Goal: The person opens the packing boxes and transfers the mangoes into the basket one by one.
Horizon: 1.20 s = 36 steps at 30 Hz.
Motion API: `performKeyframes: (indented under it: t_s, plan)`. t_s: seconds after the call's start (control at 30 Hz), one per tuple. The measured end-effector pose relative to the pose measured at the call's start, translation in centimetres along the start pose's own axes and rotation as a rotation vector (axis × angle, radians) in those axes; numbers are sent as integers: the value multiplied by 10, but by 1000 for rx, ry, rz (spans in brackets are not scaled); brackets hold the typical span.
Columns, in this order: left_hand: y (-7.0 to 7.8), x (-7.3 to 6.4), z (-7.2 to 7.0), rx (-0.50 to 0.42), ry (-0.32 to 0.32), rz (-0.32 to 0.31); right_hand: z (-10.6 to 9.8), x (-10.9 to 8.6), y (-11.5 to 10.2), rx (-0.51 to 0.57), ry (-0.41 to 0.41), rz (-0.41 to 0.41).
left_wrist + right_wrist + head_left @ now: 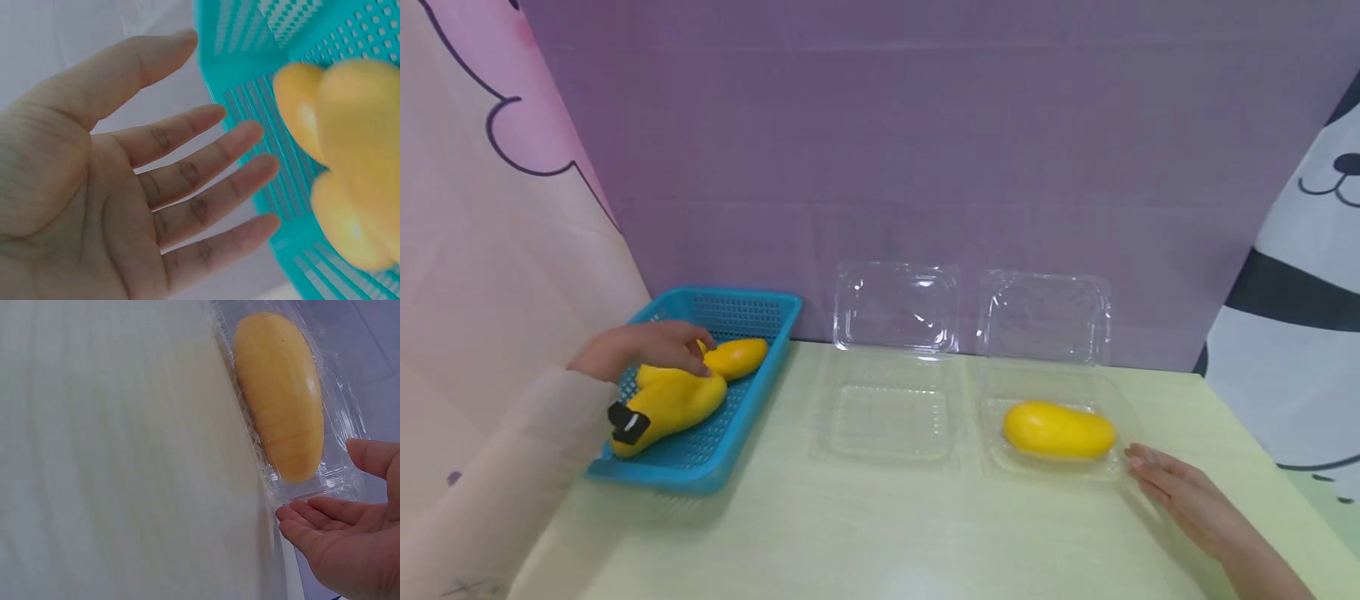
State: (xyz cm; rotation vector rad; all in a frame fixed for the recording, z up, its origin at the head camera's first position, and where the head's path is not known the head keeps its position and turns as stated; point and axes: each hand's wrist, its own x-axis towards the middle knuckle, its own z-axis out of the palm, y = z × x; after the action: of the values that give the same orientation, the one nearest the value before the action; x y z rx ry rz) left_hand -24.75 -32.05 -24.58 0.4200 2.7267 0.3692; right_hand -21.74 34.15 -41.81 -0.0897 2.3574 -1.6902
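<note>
Several smooth yellow oblong fruits (681,400) lie heaped in a blue perforated basket (715,475) on the left. My left hand (662,346) reaches over them. In the left wrist view that hand (144,181) has its fingers spread and nearly straight, the palm holding nothing, and the yellow fruits (362,144) are just past the fingertips. One yellow oblong fruit (1060,430) sits in the base of the right clear plastic clamshell box (1045,321). Beside that box's right end is my right hand (1183,496), fingers extended and thumb apart in the right wrist view, gripping nothing.
Another clear clamshell box (891,425) stands between the basket and the right box, its lid upright against the purple backdrop (925,150). Both stand on a pale wooden table (850,533). Printed curtains hang on both sides. A small black device (628,422) shows near the left sleeve.
</note>
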Motion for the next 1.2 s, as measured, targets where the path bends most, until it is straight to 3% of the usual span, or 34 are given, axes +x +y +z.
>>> performKeyframes:
  t_s: [0.13, 0.5, 0.7, 1.07, 1.2]
  plan:
    - [17, 5, 1, 21, 54, 60, 0, 0, 1, -2, 5, -9]
    - [68, 18, 11, 63, 166, 149, -2, -5, -5, 5, -28, 37]
    - [95, 27, 24, 105, 200, 197, -1, -7, -7, 5, -31, 60]
    - [132, 39, 51, 53, 299, 392, -1, -6, -4, 16, -15, 38]
    - [141, 47, 62, 74, 327, 403, 0, -4, -3, 28, -5, 20]
